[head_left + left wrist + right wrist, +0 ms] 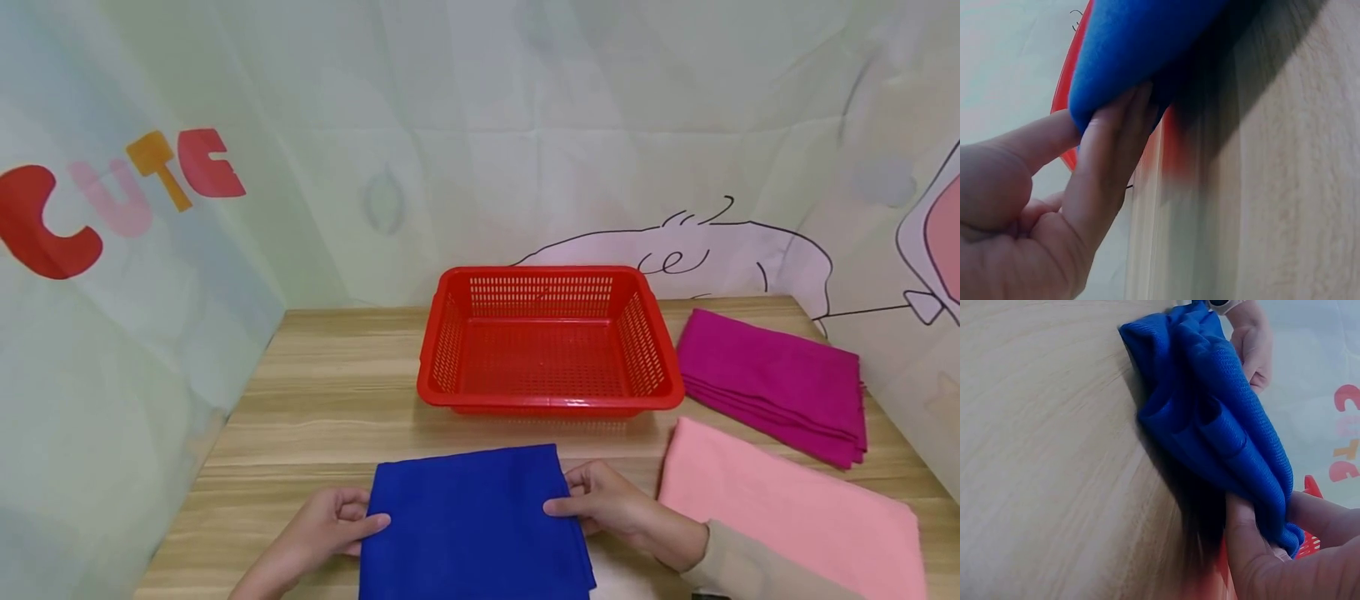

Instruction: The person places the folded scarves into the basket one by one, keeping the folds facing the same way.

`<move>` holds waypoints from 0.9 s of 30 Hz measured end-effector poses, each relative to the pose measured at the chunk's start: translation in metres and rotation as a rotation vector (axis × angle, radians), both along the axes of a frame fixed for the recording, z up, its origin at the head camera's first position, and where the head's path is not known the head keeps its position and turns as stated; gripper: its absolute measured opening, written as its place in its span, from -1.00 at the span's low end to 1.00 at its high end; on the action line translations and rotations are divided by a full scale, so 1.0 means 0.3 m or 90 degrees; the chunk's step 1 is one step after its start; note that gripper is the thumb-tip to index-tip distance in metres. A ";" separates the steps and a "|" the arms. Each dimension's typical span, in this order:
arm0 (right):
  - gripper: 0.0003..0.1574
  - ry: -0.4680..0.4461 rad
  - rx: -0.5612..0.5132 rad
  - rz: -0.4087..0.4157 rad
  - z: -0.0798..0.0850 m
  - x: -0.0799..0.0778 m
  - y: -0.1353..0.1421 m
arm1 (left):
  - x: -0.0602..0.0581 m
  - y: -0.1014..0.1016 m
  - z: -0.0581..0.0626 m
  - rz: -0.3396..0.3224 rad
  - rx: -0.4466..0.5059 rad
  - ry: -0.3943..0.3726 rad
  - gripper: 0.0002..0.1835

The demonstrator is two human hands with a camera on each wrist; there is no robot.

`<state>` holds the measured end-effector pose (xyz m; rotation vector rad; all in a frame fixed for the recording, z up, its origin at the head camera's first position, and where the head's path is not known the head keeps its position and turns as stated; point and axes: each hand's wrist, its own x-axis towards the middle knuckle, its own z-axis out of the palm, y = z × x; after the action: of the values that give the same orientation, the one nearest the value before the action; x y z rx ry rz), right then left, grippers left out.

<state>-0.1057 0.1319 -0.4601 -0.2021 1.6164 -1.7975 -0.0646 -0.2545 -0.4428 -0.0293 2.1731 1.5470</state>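
A folded blue cloth (472, 525) is held between both hands at the front of the table. My left hand (326, 529) pinches its left edge, thumb on top and fingers beneath. On the opposite edge my right hand (611, 504) pinches it the same way. The right wrist view shows several stacked folds along the side of the blue cloth (1229, 425), with a dark shadow under it on the wood. In the left wrist view the fingers reach below a rounded fold of the blue cloth (1141, 50).
Behind the cloth stands a red plastic basket (551, 402) with perforated walls and nothing inside. A folded pink cloth (787, 508) lies to the right, with a folded magenta cloth (772, 375) beyond it. A printed curtain (480, 150) hangs around the wooden table (330, 392).
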 end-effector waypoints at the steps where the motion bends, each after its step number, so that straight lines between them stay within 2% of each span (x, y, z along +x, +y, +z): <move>1: -0.69 -0.001 -0.001 0.000 0.000 0.000 0.000 | 0.000 0.000 0.000 0.002 0.003 0.000 -0.33; 9: -0.71 -0.002 -0.014 0.005 0.006 0.003 0.003 | -0.009 0.000 0.003 0.010 0.023 -0.030 -0.43; 21: -0.68 -0.013 -0.026 0.009 0.017 0.002 0.020 | -0.013 0.000 0.020 0.002 0.059 -0.050 -0.45; 27: -0.66 -0.010 -0.038 0.017 0.022 0.004 0.030 | -0.020 -0.002 0.031 0.003 0.054 -0.068 -0.39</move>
<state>-0.1045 0.1409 -0.4534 -0.2348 1.5429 -1.8236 -0.0705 -0.2549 -0.4335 -0.0873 2.0261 1.6011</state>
